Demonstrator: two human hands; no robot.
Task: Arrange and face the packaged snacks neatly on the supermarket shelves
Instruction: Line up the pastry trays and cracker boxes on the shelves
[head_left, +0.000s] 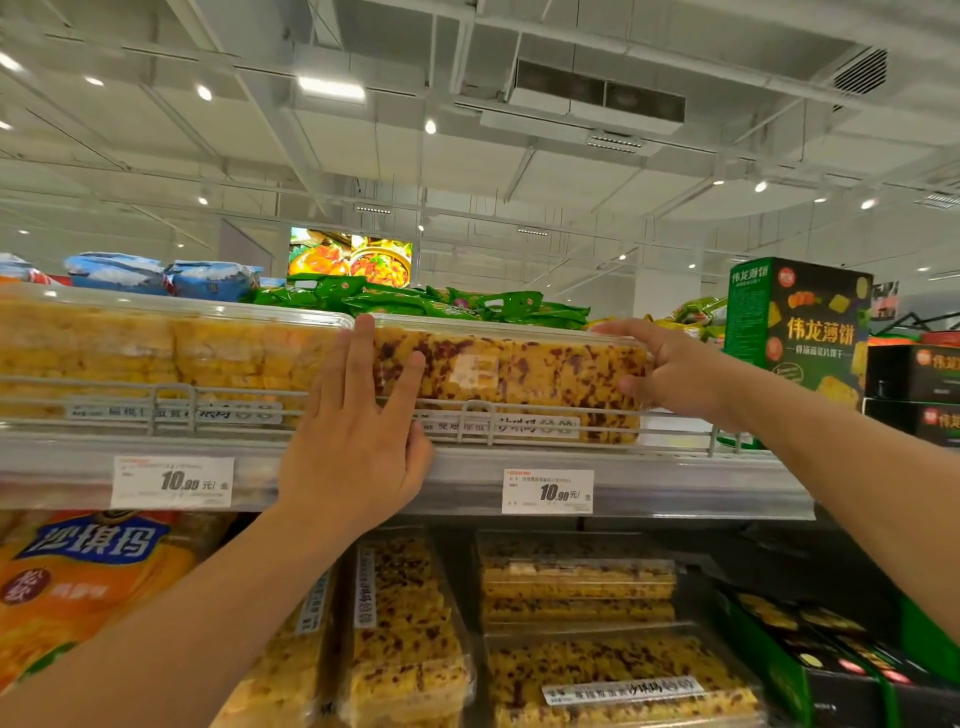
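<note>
I see my left hand (358, 441) laid flat, fingers straight, against the left front of the clear speckled snack box (511, 379) on the upper shelf (675, 480), at about twelve o'clock from me. My right hand (662, 371) grips the box's right end, fingers over its top edge, thumb on its front. The wire rail (234, 397) crosses the box's label, so I can't read it. At ten o'clock a plain yellow snack box (171, 353) runs off-frame. The price tags (548, 491) show 10.90; their small print is blurred.
</note>
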